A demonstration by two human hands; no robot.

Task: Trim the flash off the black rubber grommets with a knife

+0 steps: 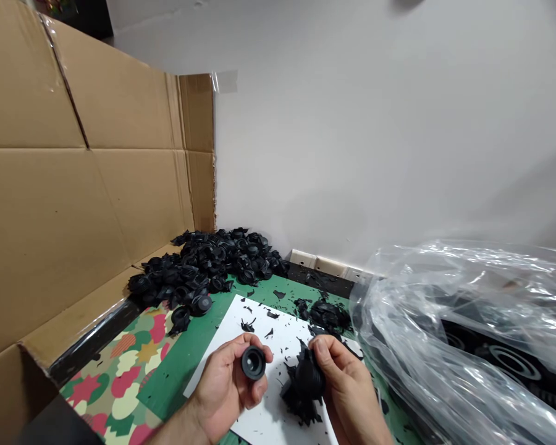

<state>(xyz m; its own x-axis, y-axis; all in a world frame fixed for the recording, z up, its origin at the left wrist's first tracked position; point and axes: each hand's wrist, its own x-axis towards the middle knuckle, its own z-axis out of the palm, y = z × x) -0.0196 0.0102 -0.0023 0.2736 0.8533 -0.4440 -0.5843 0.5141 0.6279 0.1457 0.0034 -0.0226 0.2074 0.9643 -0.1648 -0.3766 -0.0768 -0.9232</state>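
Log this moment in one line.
left hand: holds black cup; right hand: holds ragged black piece; below: white sheet, scraps; beyond: black pile

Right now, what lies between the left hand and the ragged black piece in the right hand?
In the head view, the white sheet, strewn with black scraps, shows between the left hand and the ragged piece.

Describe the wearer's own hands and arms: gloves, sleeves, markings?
Left hand and right hand are both bare, no gloves. The visible left forearm has no sleeve or watch. No rings, cables or markings show; the right forearm is out of frame.
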